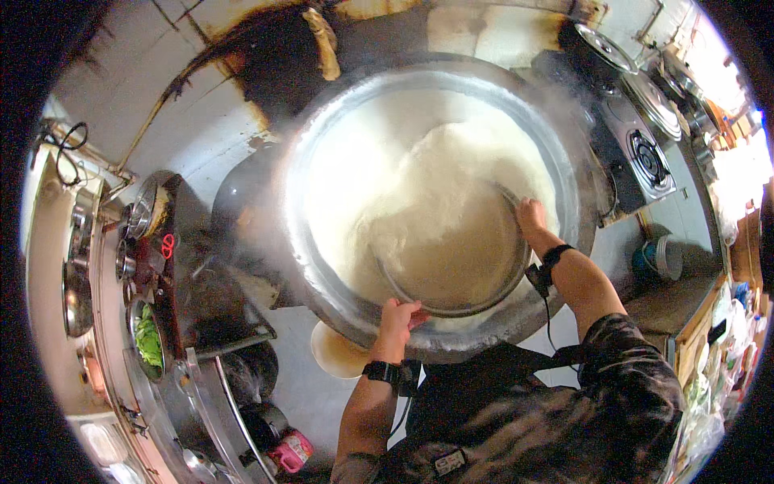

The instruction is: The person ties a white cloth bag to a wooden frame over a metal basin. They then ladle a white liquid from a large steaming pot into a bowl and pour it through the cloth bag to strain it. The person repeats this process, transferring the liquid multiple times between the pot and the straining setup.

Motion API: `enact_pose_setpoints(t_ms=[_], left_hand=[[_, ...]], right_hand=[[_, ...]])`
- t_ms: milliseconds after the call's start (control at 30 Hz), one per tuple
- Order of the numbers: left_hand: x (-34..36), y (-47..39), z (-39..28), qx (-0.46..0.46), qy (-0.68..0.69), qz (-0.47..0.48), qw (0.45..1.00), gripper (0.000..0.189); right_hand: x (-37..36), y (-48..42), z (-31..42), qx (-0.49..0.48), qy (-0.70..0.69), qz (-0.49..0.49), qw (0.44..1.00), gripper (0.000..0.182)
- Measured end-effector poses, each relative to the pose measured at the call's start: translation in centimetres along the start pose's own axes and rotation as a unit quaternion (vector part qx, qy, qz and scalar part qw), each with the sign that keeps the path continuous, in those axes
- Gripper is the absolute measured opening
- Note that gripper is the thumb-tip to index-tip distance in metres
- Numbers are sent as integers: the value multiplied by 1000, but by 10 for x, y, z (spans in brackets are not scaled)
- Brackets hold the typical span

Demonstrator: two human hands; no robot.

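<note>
A very large metal pan (305, 266) holds a pale, milky liquid (344, 175), with steam rising off it. Inside the pan, towards its near right side, sits a wide round vessel (465, 260) with a thin rim and a tan interior; I cannot tell whether it is a basin or a sieve. My left hand (400, 319) grips that rim at the near side. On the right of the same rim, my right hand (531, 216) is closed around it. Steam and pale foam (417, 206) hide the vessel's far edge.
At left, a metal bowl of green leaves (148, 339) stands near a dark-topped counter (199, 302). A gas stove (647, 157) is at right, with a bucket (668, 257) below. Beneath the pan's near left edge is a pale round tub (338, 351); a pink jug (293, 451) is lower left.
</note>
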State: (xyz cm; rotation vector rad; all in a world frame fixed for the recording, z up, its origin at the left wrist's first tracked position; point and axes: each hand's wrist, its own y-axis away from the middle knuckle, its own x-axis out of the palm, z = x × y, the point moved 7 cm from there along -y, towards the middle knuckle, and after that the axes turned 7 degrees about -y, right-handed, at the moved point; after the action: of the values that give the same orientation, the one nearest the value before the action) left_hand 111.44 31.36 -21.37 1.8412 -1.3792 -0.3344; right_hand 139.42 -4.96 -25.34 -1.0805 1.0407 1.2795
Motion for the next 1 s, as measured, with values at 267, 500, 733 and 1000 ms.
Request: enact_pose_setpoints(t_ms=[267, 500, 733, 1000], left_hand=[[5, 57, 4, 35, 32, -2, 999, 31], [-2, 139, 13, 105, 104, -32, 988, 39], [-38, 251, 27, 251, 178, -31, 951, 35], [-87, 434, 117, 355, 228, -189, 887, 33]], right_hand=[[-107, 18, 45, 118, -290, -111, 943, 35], [-184, 43, 116, 84, -427, -61, 898, 33], [-251, 88, 200, -1, -524, -29, 851, 30], [-267, 236, 344, -35, -631, 195, 750, 21]])
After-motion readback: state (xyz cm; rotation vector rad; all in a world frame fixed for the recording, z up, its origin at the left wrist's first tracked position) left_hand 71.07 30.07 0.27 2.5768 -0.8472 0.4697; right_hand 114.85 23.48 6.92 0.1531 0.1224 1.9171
